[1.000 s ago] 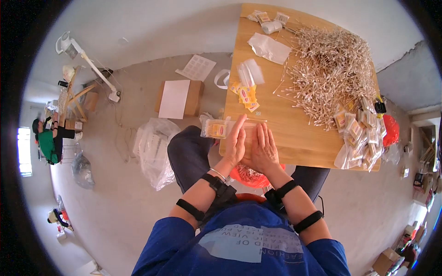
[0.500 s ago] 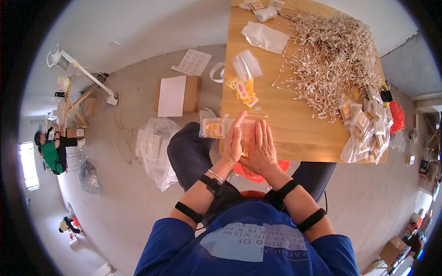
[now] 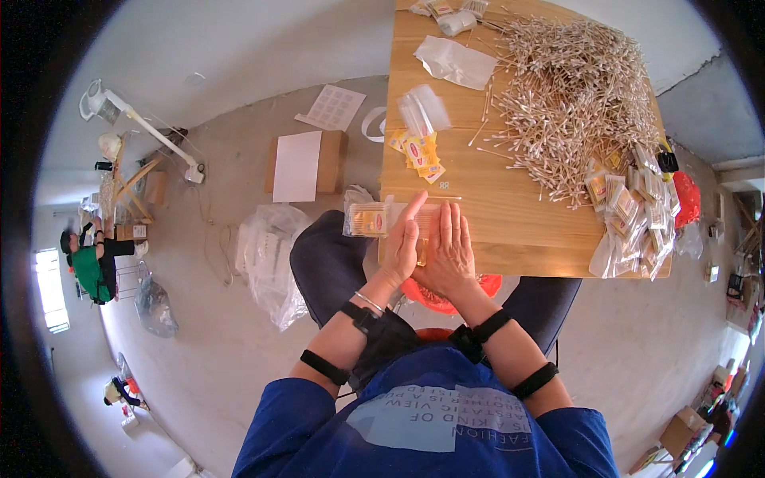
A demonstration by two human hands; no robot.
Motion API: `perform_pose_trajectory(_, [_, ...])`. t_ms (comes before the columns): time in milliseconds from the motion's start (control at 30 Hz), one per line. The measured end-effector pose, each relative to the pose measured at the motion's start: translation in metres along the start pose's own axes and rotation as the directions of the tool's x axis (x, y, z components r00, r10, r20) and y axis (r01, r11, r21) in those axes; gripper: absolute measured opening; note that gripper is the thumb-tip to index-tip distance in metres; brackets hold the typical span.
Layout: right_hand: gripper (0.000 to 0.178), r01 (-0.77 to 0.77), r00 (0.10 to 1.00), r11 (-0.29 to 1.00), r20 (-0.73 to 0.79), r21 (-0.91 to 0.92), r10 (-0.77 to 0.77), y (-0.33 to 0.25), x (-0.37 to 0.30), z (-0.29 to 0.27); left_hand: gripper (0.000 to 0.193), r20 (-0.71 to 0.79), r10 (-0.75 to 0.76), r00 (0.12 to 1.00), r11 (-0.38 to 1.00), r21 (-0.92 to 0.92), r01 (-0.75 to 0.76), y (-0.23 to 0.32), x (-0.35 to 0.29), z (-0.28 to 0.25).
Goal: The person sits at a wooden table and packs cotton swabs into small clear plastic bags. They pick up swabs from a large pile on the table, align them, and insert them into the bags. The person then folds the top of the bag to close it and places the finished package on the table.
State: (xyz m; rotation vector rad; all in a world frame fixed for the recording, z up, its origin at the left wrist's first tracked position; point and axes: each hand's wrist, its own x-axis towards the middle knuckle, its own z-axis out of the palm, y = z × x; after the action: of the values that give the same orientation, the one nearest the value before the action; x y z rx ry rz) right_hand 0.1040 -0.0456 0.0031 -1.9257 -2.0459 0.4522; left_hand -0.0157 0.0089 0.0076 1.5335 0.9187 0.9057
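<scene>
My left hand (image 3: 402, 248) and my right hand (image 3: 446, 253) stand palm toward palm at the table's near left corner, fingers straight and held together. Between them lies a pale pinkish bundle (image 3: 429, 217) that looks like cotton swabs, pressed from both sides and partly hidden by the fingers. Just left of my left hand, a clear pack of cotton swabs (image 3: 368, 220) with a yellow label sticks out past the table's edge. One loose swab (image 3: 446, 197) lies just beyond my right fingertips.
A large heap of loose swabs (image 3: 578, 103) covers the table's far right. Filled packs (image 3: 637, 211) pile at the right edge. Yellow label cards (image 3: 420, 153) and clear bags (image 3: 424, 110) lie ahead. Below the table edge is a red bag (image 3: 450, 296); a cardboard box (image 3: 331, 163) stands left.
Both hands keep nearly the same pose around the bundle. The whole view has shifted very slightly.
</scene>
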Motion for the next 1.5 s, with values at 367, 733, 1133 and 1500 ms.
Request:
perform_pose_trajectory(367, [0.103,0.022,1.000,0.999,0.016,0.028,-0.022,-0.004,0.000,-0.003,0.067,-0.109,-0.011,0.994,0.997,-0.075,0.003,-0.013,0.000,0.001])
perform_pose_trajectory(733, [0.098,0.058,0.998,0.998,-0.008,-0.008,-0.058,-0.001,-0.001,0.002,0.062,-0.166,0.084,0.983,0.996,0.035,-0.079,-0.013,-0.001,0.006])
perform_pose_trajectory(1133, [0.070,0.065,0.997,0.998,-0.041,0.005,-0.065,-0.001,-0.002,0.000,0.059,-0.104,-0.026,0.994,0.998,-0.052,0.020,-0.013,0.001,-0.001])
perform_pose_trajectory(1500, [0.070,0.024,1.000,0.995,0.013,-0.095,-0.023,-0.004,-0.001,-0.001,0.047,0.137,-0.024,0.990,0.826,0.560,-0.058,0.007,0.002,-0.010])
